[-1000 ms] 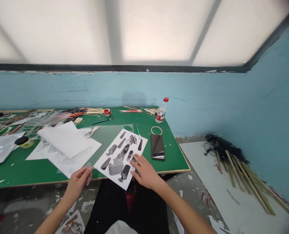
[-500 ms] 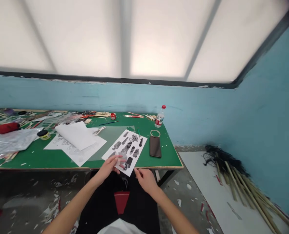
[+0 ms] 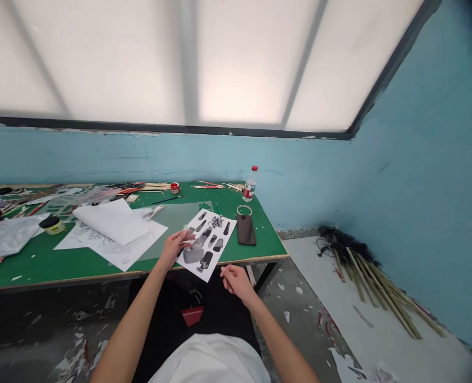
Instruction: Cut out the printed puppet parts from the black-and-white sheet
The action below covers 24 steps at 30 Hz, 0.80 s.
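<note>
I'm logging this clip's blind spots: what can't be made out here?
Head view only:
- Left hand: the pale piece at its fingertips is too small to identify.
- Printed sheet: figures too small; the left hand covers part.
- Right hand: grip unclear.
- Bottle: label unreadable.
- Table: cut off at the left edge.

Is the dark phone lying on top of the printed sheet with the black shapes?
No, the phone lies on the green table just to the right of the printed sheet, not on it.

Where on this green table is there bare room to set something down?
Bare green table shows along the near edge, left of the white paper sheets, and on the right corner between the phone and the table's edge. The back strip near the water bottle and the far left are crowded.
</note>
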Motion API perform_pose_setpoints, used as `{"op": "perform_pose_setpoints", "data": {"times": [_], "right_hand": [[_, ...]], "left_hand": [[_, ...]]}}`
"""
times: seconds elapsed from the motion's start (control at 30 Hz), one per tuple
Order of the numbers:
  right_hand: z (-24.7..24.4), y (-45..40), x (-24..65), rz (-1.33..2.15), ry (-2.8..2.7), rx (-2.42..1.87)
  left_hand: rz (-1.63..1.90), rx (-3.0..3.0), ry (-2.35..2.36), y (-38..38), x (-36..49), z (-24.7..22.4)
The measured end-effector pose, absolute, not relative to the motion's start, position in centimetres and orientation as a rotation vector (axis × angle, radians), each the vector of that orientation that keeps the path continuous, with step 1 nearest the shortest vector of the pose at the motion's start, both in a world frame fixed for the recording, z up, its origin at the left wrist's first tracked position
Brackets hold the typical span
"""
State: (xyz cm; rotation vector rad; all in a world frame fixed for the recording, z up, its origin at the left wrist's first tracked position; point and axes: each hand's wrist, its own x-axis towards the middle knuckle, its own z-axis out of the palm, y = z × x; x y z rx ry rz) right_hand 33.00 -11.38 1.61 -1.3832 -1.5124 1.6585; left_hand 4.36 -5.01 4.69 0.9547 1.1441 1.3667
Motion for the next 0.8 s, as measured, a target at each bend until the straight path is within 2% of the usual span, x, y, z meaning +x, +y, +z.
{"op": "perform_pose_setpoints", "data": {"times": [0.23, 0.43, 0.7, 0.8], "right_hand": [[2.9, -11.5, 29.7, 1.952, -1.556, -1.301], [5.1, -10.9, 26.7, 1.898, -1.623, -1.274], [12.6, -10.5, 40.1, 1.801, -1.873, -1.235], [13.9, -12.0, 45.2, 1.815, -1.903, -1.295]], "left_hand": [[1.41, 0.936, 1.135, -4.9, 4.2, 4.4], [1.439, 0.967, 1.209, -5.1, 4.1, 4.0], [1.475, 0.964, 1.25, -4.5, 4.0, 3.9], [1.425, 1.014, 1.253, -4.7, 4.4, 3.7]]}}
